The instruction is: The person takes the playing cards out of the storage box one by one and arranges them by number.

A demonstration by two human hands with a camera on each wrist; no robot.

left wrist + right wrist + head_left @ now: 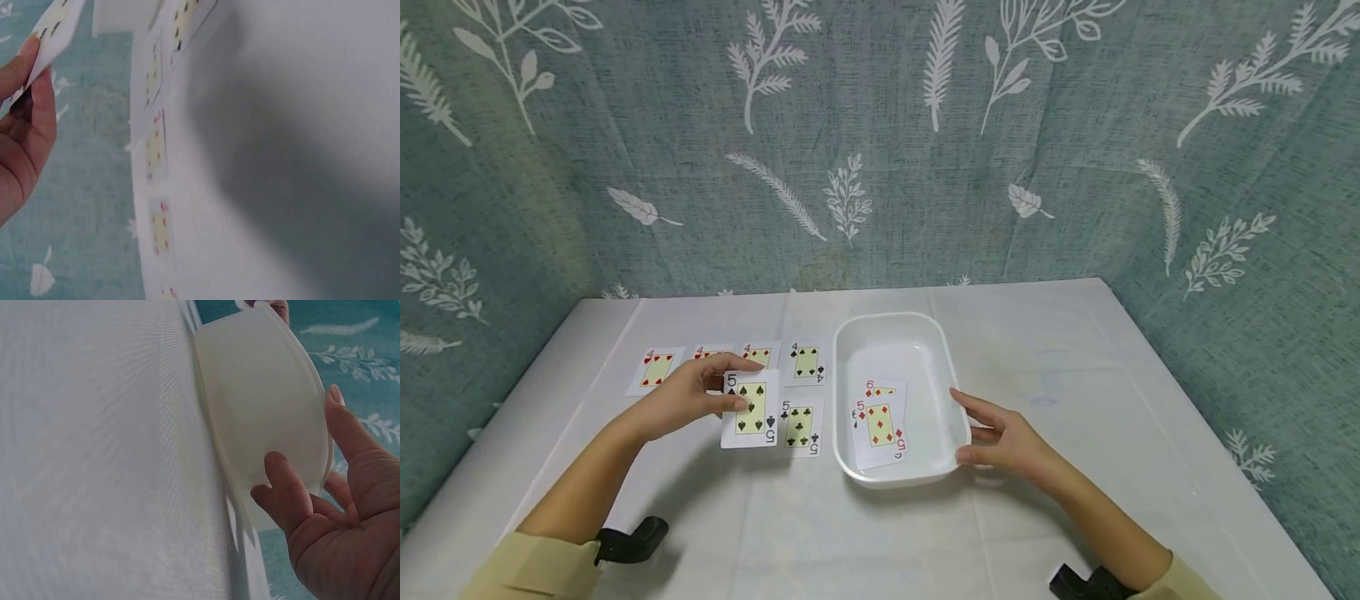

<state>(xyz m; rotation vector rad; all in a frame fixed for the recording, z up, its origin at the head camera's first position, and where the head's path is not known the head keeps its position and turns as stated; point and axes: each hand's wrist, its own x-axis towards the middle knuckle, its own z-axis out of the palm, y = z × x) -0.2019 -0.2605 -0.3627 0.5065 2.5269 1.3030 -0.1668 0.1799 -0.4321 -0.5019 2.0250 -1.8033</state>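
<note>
My left hand (724, 385) pinches a five of spades (751, 408) by its upper left corner and holds it just above the table; in the left wrist view the thumb and a finger (34, 75) clamp the card (53, 25). A five of clubs (799, 426) lies beside it. Behind them runs a row of fours (806, 362), partly hidden by the hand. My right hand (981, 427) rests against the right side of a white tray (887, 325), fingers straight along the rim and thumb on the outer wall (278, 481). A five of diamonds (880, 425) lies on other cards inside the tray.
The table (1075, 392) has a white cover and is walled in by a teal leaf-print curtain (880, 167) at the back and both sides. A black wrist mount (632, 540) sits on each forearm.
</note>
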